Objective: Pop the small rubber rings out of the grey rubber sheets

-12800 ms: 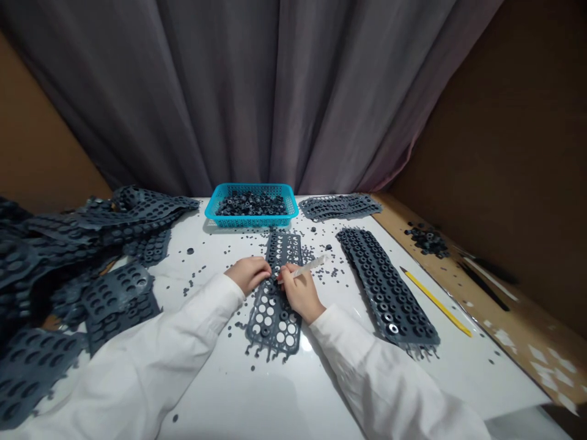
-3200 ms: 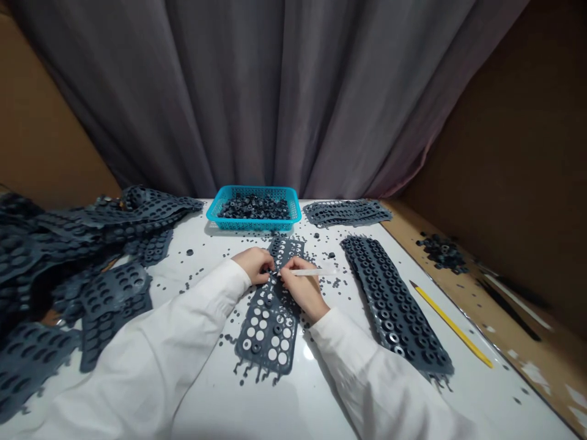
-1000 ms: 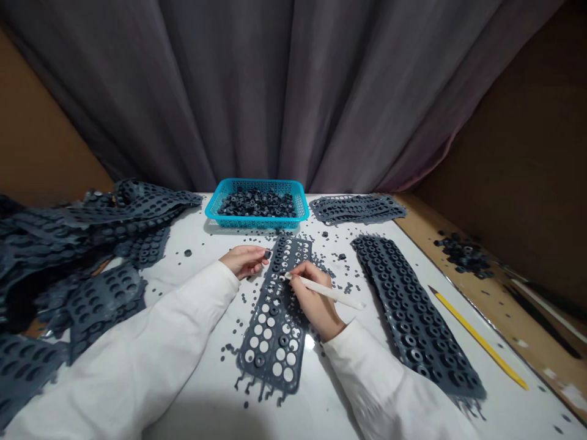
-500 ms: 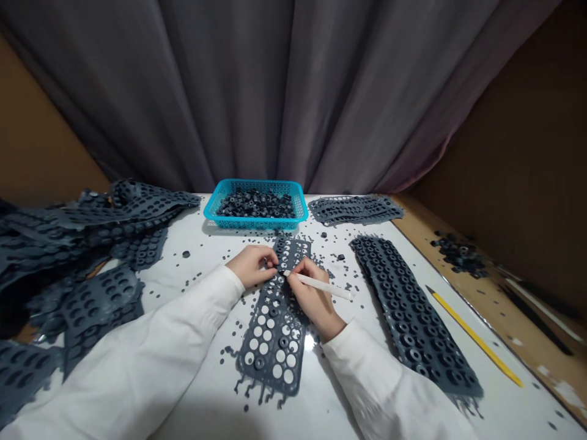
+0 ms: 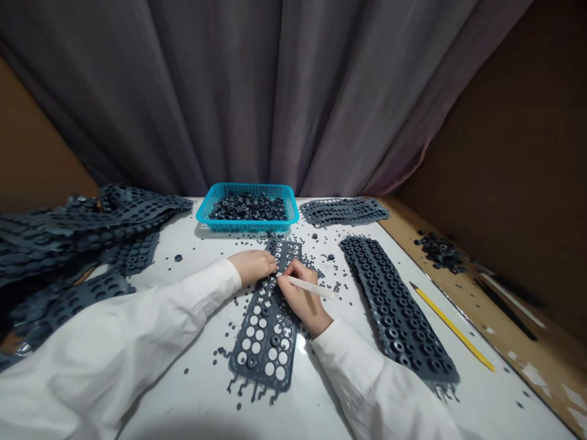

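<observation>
A dark grey rubber sheet (image 5: 268,330) punched with round holes lies lengthways on the white table (image 5: 192,391) before me. My left hand (image 5: 253,266) rests on the sheet's left edge, fingers curled and pressing it down. My right hand (image 5: 300,297) is closed round a thin white stick (image 5: 310,286), its tip touching the sheet close to my left fingertips. Several holes near me show white table; a few still hold small black rings.
A blue basket (image 5: 247,209) of black rings stands at the back. More sheets lie in a big pile at the left (image 5: 77,238), a stack at the back right (image 5: 346,211) and a long stack at the right (image 5: 394,305). A yellow pencil (image 5: 452,327) lies on the right. Small black bits litter the table.
One second ago my left hand was off the sheet with a black ring at its fingertips. It has returned to the sheet's edge, meeting the stick's tip.
</observation>
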`<action>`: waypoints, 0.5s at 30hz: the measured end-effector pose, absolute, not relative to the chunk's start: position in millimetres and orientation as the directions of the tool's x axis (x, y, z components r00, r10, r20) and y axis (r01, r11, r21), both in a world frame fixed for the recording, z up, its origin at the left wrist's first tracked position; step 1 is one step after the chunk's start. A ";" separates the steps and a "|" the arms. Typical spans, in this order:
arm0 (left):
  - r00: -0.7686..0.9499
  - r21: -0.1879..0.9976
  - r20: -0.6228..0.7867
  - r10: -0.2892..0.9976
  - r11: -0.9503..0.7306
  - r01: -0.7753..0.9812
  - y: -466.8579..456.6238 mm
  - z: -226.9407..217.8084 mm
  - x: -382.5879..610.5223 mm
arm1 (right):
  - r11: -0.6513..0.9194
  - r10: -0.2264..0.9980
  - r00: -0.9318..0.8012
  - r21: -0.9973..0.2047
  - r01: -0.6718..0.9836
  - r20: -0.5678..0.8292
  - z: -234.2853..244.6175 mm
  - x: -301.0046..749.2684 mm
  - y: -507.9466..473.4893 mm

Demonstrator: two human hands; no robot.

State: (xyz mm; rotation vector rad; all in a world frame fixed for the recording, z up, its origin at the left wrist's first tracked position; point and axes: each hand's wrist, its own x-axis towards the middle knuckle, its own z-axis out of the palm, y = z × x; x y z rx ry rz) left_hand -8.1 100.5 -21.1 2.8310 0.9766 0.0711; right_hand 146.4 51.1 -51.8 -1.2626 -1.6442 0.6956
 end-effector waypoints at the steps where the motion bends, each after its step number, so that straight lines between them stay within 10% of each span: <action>1: 0.790 0.203 0.024 0.613 -0.777 0.596 102.1 -23.8 -13.1 | 0.324 0.941 -0.060 -0.841 0.433 0.332 -52.0 146.4 51.2; 7: 0.226 0.704 0.332 0.916 -0.400 0.586 124.8 -21.7 -58.3 | 0.306 0.946 -0.040 -0.838 0.451 0.323 -53.5 146.0 51.1; 11: 0.104 0.958 0.073 0.992 -0.098 0.269 124.7 -23.9 -65.7 | 0.258 0.964 -0.029 -0.902 0.345 0.265 -54.4 147.8 51.3; 15: 0.198 0.953 -0.206 0.958 0.243 -0.181 110.3 -33.6 -50.4 | 0.170 0.983 0.039 -0.966 0.196 0.181 -55.1 149.6 58.1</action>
